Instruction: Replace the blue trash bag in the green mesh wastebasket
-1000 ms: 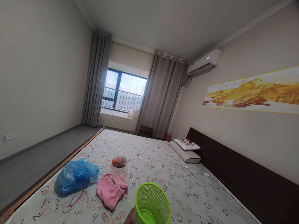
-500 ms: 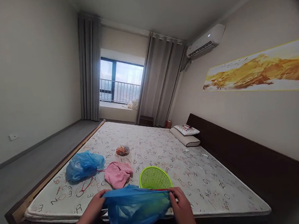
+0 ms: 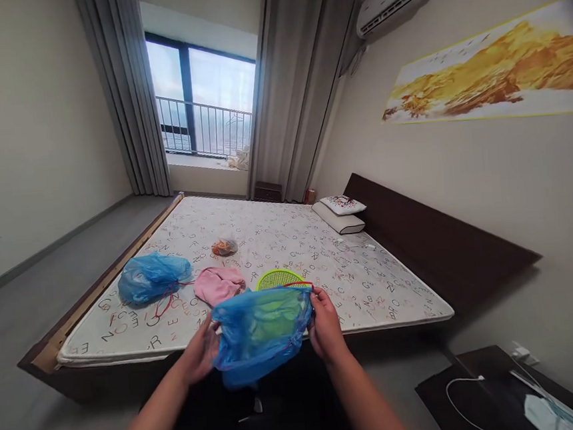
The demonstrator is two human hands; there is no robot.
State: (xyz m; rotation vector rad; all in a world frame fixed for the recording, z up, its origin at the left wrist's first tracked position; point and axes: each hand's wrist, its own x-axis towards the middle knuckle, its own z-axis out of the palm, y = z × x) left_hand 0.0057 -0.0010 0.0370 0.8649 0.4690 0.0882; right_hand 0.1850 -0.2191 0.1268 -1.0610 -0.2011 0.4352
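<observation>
Between my two hands hangs a translucent blue plastic bag point(image 3: 263, 351), with green showing through it. My left hand point(image 3: 202, 349) grips its left side, and my right hand point(image 3: 326, 322) pinches the upper right edge beside a red drawstring point(image 3: 295, 284). Just behind the bag, a green mesh basket point(image 3: 278, 277) stands on the mattress, its lower part hidden. A crumpled pink cloth point(image 3: 217, 284) lies left of the basket. Farther left rests another blue plastic bag point(image 3: 151, 278), its red drawstring trailing. Beyond the cloth is a small clear bag with orange contents point(image 3: 224, 247).
The letter-patterned mattress point(image 3: 278, 229) spans the middle, with a dark headboard point(image 3: 433, 235) on the right. Pillows point(image 3: 339, 217) lie near it. At lower right stands a dark bedside table point(image 3: 477, 386) with a white cable. A window point(image 3: 206, 101) is at the back.
The view has tilted down and the bedside table now shows. The held bag has come up in the picture, turned, and now covers more of the basket. My hands still hold it.
</observation>
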